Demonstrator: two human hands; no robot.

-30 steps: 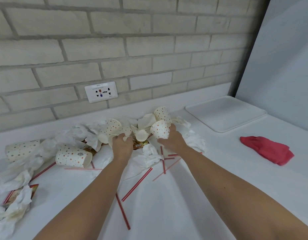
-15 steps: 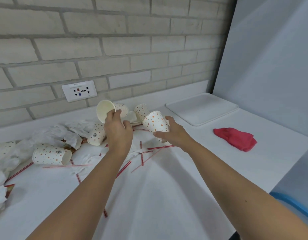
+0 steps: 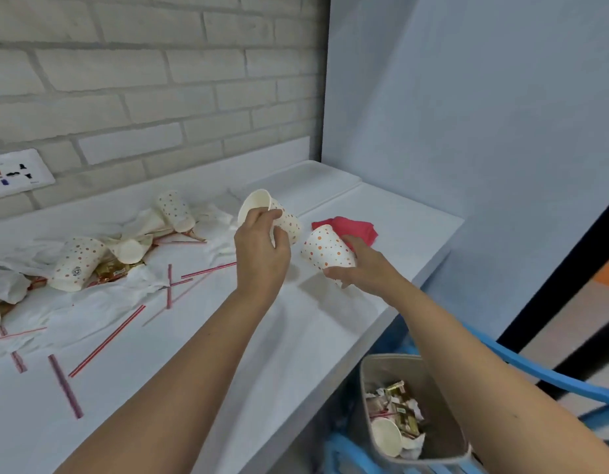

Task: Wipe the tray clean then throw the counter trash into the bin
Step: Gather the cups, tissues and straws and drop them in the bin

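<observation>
Left hand grips one dotted cup, right hand another cup — both above counter; bin below

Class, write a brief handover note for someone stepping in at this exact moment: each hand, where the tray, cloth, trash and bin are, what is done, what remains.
The left hand has its grip on a dotted white paper cup above the white counter.
The right hand holds a second dotted paper cup.
The white plastic tray sits in the far corner, with the red cloth beside it. I cannot tell whether it has been wiped.
The grey bin stands below the counter edge, with some trash already inside.
Left to do: bin both cups, then the other cups, white tissues and red straws.
</observation>
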